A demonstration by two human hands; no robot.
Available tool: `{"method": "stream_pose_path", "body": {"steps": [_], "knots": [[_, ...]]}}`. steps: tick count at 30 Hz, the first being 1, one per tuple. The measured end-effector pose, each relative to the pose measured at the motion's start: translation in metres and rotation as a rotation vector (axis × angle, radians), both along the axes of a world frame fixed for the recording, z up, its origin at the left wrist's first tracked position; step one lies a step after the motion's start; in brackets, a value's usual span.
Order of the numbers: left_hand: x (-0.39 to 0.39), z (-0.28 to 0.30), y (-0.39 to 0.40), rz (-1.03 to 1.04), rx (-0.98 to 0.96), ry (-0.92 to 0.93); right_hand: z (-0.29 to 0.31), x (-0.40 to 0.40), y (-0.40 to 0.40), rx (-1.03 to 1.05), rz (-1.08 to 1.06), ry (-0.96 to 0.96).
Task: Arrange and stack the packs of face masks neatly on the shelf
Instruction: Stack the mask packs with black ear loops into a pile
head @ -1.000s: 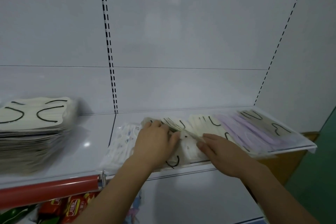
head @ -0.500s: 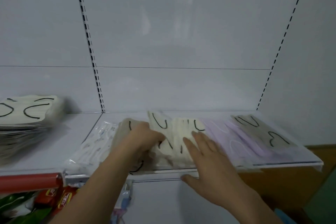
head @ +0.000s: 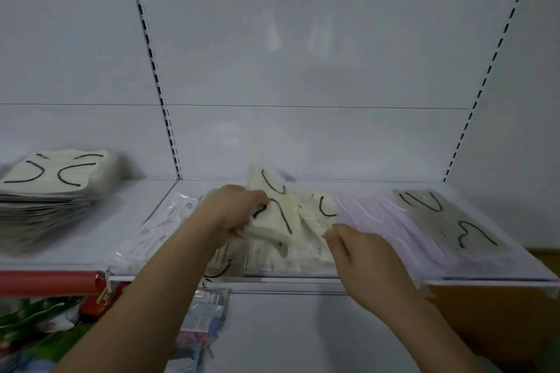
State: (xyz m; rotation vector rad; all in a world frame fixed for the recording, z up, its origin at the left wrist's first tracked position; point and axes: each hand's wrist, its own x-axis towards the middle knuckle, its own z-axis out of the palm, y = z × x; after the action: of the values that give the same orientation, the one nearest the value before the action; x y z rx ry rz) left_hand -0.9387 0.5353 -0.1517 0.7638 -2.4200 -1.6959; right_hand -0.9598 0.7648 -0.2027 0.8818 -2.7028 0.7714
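Observation:
Several packs of face masks lie in an overlapping row on the white shelf [head: 303, 283]. Cream packs with black ear loops [head: 288, 215] sit in the middle, and some are tipped up off the shelf. My left hand [head: 233, 212] is shut on these cream packs from their left side. My right hand [head: 360, 251] pinches the right edge of the same cream bunch, fingers closed. Lilac packs [head: 391, 224] lie to the right, then a beige pack with black loops [head: 451, 221]. White packs in clear wrap [head: 157, 230] lie at the left of the row.
A tall stack of cream mask packs [head: 48, 191] stands on the neighbouring shelf at left, above a red rail [head: 48, 281]. Colourful packaged goods [head: 39, 321] and hanging packets [head: 200, 321] sit below. A white slotted back panel [head: 303, 70] rises behind the shelf.
My left hand has lifted the cream packs so that they tip upward. My right hand went from flat on the packs to pinching their right edge. The view shifted a little right.

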Motion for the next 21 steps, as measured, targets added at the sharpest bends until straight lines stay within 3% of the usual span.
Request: {"method": "stream_pose_path", "body": {"steps": [4,13,18,21], "knots": [[-0.008,0.010,-0.008,-0.051,-0.087,-0.056,0.006,-0.004,-0.003,-0.074,-0.037,-0.034],[-0.010,-0.014,-0.024,-0.118,-0.711,-0.161,-0.002,-0.003,-0.014,-0.036,-0.004,0.006],[-0.010,-0.021,-0.024,-0.120,-0.852,-0.097,-0.008,-0.005,-0.026,0.021,0.045,0.136],[-0.011,-0.022,-0.026,-0.113,-0.757,-0.034,-0.013,-0.003,-0.039,0.149,0.139,0.152]]}}
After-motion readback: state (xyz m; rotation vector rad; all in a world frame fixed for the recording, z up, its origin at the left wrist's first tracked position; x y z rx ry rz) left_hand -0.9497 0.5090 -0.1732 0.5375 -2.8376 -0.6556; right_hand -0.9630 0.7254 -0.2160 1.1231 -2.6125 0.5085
